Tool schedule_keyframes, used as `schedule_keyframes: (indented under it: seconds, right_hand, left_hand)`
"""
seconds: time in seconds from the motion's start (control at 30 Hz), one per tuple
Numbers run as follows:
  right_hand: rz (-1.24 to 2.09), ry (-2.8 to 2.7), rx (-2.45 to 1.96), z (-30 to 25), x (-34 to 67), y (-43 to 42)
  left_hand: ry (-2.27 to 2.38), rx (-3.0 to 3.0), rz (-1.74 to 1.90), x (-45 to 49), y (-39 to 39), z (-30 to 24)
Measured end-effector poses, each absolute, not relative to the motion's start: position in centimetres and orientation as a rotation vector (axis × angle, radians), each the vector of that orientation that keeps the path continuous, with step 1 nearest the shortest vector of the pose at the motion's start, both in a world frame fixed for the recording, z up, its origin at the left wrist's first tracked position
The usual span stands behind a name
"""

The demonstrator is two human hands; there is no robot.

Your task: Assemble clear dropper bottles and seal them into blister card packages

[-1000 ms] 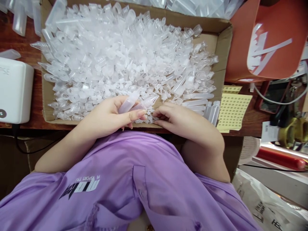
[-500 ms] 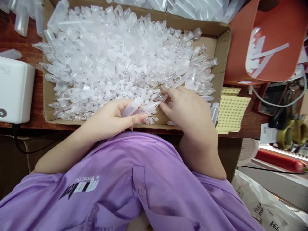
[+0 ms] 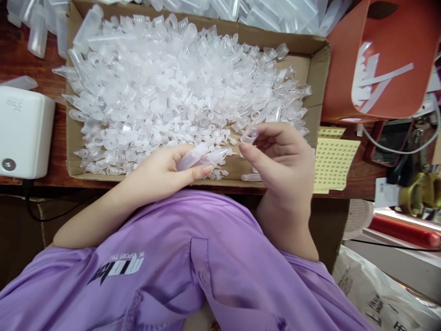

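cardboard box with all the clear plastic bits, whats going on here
A person in a purple shirt works over a brown cardboard box heaped with small translucent plastic caps. The left hand holds two slim translucent plastic tubes. The right hand pinches a single cap in its fingers, beside the tube tips.

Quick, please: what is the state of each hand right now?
Left hand: closed, holding two clear tubes.
Right hand: closed on one small clear cap.

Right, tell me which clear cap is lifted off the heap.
The cap pinched in the right hand, right of the tubes in the left hand; the rest lie loose in the cardboard box.
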State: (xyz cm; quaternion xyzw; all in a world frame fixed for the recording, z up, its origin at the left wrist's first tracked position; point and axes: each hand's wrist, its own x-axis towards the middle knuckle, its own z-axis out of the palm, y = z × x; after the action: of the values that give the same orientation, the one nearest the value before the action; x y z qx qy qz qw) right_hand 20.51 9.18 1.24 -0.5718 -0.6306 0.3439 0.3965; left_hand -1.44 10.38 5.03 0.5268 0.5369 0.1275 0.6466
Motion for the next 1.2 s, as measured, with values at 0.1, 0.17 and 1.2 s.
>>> schedule_keyframes:
  seconds: [0.1,0.17,1.2]
  right_hand:
    - [0.990,-1.456,-1.208,0.7,19.1,8.5]
    - [1.067,-1.468,-1.130,0.5,18.2,8.3]
    - [1.003,-1.820,-1.249,2.8,19.5,8.8]
  left_hand:
    - [1.167,1.346,0.256,-0.7,10.5,4.9]
    - [1.116,1.477,0.203,-0.2,10.6,4.8]
    - [1.169,1.991,-0.085,0.3,10.6,4.7]
